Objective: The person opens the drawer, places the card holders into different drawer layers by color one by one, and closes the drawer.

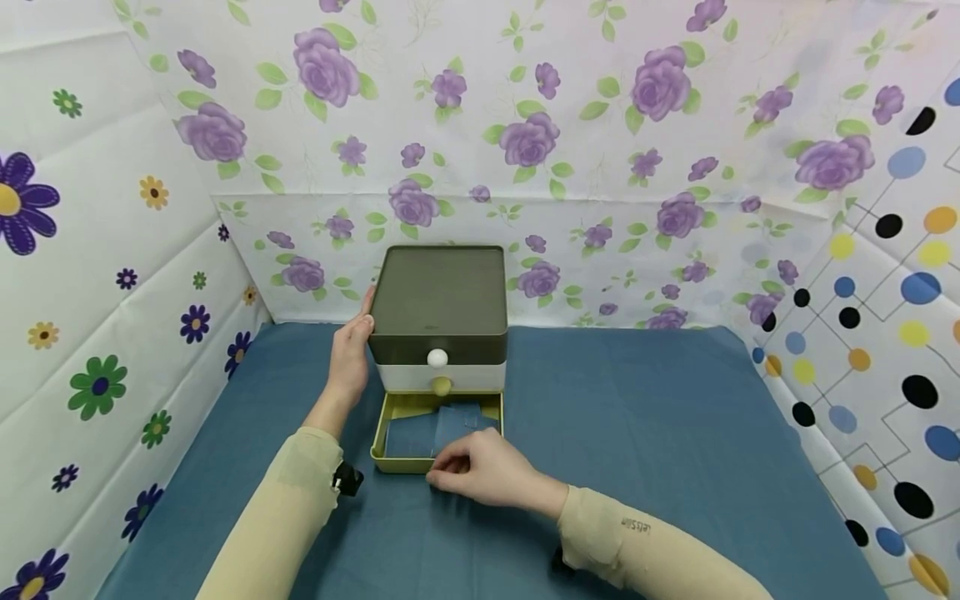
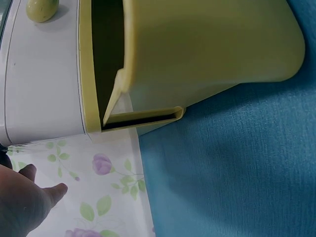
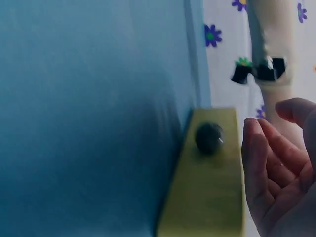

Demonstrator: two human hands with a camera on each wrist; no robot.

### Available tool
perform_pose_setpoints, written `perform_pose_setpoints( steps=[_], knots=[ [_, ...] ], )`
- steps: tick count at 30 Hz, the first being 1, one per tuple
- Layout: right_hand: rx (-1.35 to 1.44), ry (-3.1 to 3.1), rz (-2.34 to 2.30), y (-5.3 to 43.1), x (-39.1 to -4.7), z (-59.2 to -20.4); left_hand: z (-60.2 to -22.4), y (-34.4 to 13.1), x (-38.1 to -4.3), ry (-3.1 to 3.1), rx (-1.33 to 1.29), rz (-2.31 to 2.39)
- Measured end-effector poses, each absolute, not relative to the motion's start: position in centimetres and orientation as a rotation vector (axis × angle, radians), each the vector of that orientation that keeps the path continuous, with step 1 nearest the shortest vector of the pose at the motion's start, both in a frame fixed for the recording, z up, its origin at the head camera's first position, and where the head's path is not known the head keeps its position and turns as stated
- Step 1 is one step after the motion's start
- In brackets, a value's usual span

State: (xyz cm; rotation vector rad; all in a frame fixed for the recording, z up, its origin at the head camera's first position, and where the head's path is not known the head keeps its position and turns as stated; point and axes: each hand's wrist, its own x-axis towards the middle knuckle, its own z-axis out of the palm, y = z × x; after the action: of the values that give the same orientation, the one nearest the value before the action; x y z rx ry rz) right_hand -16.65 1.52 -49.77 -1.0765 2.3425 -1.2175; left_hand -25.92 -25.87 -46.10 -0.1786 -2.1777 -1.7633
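A small stacked drawer box (image 1: 441, 292) with a dark olive top section stands on the blue cloth. Its lowest drawer (image 1: 401, 467), yellow-green, is pulled out with folded blue fabric (image 1: 411, 435) inside. My left hand (image 1: 350, 350) rests along the box's left side, fingers extended. Over the drawer's front edge is my right hand (image 1: 491, 471), fingers loosely bent. The right wrist view shows a gap between its thumb and fingers, nothing held, and a dark round knob (image 3: 210, 138) on the drawer front, apart from the fingertips.
A white knob (image 1: 437, 358) marks the upper drawer, a yellow-green knob (image 1: 441, 386) the white middle one. Blue cloth (image 1: 637, 433) covers the table. Flower-patterned sheeting (image 1: 600, 167) stands behind the box, with more patterned sheets at both sides.
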Motion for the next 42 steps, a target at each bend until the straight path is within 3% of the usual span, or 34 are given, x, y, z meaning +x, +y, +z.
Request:
perform_pose_setpoints(
  steps=[18, 42],
  knots=[
    [-0.216, 1.562, -1.432, 1.0, -15.0, -52.2, -46.2, -26.1, -26.0, -2.168, -0.173, -1.786],
    [0.093, 1.438, -1.670, -0.3, -14.2, -53.1, -46.1, -26.1, -26.1, -2.180, -0.185, -1.753]
  ],
)
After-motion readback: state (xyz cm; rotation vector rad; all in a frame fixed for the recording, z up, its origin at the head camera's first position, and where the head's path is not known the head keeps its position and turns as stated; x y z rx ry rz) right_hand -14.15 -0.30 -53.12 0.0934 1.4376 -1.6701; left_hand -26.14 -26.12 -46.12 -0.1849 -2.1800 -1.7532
